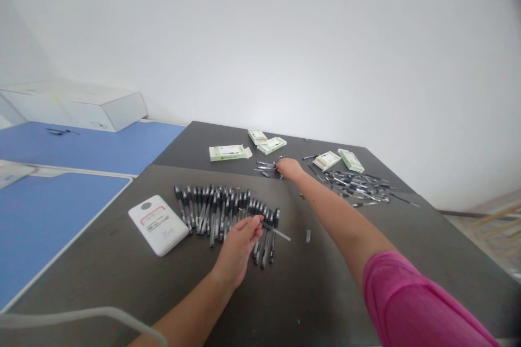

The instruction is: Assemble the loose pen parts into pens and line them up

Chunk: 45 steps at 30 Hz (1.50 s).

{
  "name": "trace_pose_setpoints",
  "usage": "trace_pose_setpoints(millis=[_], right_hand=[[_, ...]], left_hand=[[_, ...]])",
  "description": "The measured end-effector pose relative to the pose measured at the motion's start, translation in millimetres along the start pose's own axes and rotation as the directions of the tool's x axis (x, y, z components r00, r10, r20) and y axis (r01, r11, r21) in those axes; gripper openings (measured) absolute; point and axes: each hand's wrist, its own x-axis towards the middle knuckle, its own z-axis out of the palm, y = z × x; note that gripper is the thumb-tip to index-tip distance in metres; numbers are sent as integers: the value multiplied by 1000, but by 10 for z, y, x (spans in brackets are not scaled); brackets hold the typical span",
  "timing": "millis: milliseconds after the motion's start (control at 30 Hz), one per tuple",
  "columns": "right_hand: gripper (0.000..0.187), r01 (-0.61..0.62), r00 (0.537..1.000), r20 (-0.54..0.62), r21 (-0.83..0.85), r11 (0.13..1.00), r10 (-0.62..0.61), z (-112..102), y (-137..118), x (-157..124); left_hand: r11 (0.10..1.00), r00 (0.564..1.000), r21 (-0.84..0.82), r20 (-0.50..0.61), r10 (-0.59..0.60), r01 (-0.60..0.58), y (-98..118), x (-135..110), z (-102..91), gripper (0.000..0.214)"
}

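Left hand (238, 249) pinches a pen (273, 226) between its fingers above the fanned row of pens (215, 214); right hand (290, 168) curls over a few loose pens (265, 166), its hold unclear; a scattered heap (354, 187) remains unarranged.

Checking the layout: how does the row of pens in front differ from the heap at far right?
The row of pens lies side by side in a fan; the heap of pens lies crossed at all angles. The row sits nearer the person; the heap lies farther right, beside pale green boxes. The left hand holds a pen over the row; no hand touches the heap. Both are slim dark pens on one dark table.
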Motion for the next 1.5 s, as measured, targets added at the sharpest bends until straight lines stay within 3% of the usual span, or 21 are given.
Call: trace_pose_setpoints(millis=[267, 500, 600, 733, 800, 833, 867, 900, 933, 967, 1000, 1067, 1200, 1500], right_hand=[[32, -21, 1000, 13, -36, 999, 21, 43, -16, 115], [26, -42, 993, -101, 121, 992, 54, -79, -129, 61], [16, -47, 966, -234, 254, 966, 109, -236, -140, -73], [25, -57, 891, -377, 458, 887, 252, -374, -181, -556], [32, -21, 859, -393, 612, 790, 328, -357, -291, -949], [29, 98, 814, -374, 843, 529, 444, -331, -377, -1166], [23, 238, 811, -315, 948, 213, 493, -296, -481, -1385], [18, 339, 821, -258, 938, -71, 509, -258, -599, -1594], [15, 381, 838, -203, 882, -278, 506, -219, -725, -1784], [14, 404, 837, -158, 824, -398, 523, -183, -850, -1948], [14, 415, 832, -122, 783, -462, 541, -149, -967, -2080], [15, 435, 811, -76, 740, -512, 580, -93, -1160, -2250], [16, 474, 763, -47, 719, -508, 645, -14, -1345, -2326], [20, 439, 765, 9, 725, -531, 644, 64, -1416, -2287]], left_hand=[[1000, 1000, -10, 2, -9, 9, -5, -3, 4, 21], [999, 999, -13, -15, 37, -37, 36, -5, 7, 22], [995, 995, -35, -41, 91, -93, 67, 13, 6, 23], [985, 988, -98, -68, 136, -142, 117, 42, 3, 22], [979, 987, -133, -61, 145, -152, 138, 49, 0, 20], [977, 987, -146, -52, 150, -156, 145, 50, -3, 19], [975, 987, -155, -42, 155, -160, 149, 50, -6, 18], [974, 987, -160, -32, 159, -162, 151, 49, -9, 17], [973, 987, -162, -23, 161, -163, 150, 48, -13, 17], [974, 987, -161, -16, 161, -161, 148, 47, -16, 16], [974, 987, -159, -10, 160, -159, 145, 48, -19, 16], [976, 987, -148, -4, 158, -157, 138, 54, -22, 15], [979, 987, -130, 4, 158, -156, 131, 75, -28, 13], [981, 984, -82, 12, 176, -175, 119, 83, -39, 16]])
